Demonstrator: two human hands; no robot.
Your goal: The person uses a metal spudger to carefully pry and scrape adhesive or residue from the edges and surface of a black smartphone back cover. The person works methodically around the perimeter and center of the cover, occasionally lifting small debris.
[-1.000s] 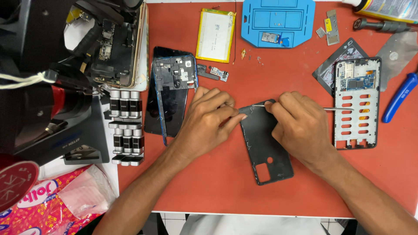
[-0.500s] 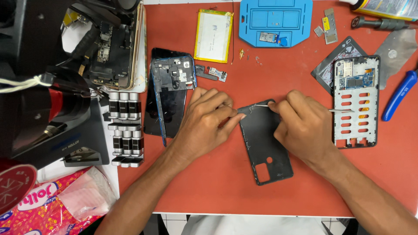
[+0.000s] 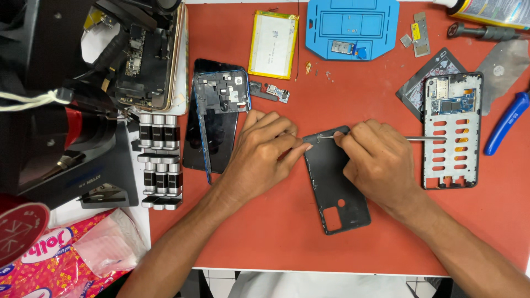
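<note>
Down on the red mat [image 3: 276, 243], a black phone back cover [image 3: 337, 185] lies flat, inner side up, between both hands. Left hand [image 3: 259, 157] rests its fingertips pressed down at the cover's left edge, holding nothing, while the right hand [image 3: 381, 163] pinches thin metal tweezers [image 3: 331, 136] with the tips touching the cover's top edge. Just right sits a white mid-frame [image 3: 451, 132], and a yellow battery [image 3: 273, 44] is up top.

Two bare forearms, no sleeves in view. Left hand [image 3: 259, 157] and right hand [image 3: 381, 163] without gloves, rings or watch.
</note>
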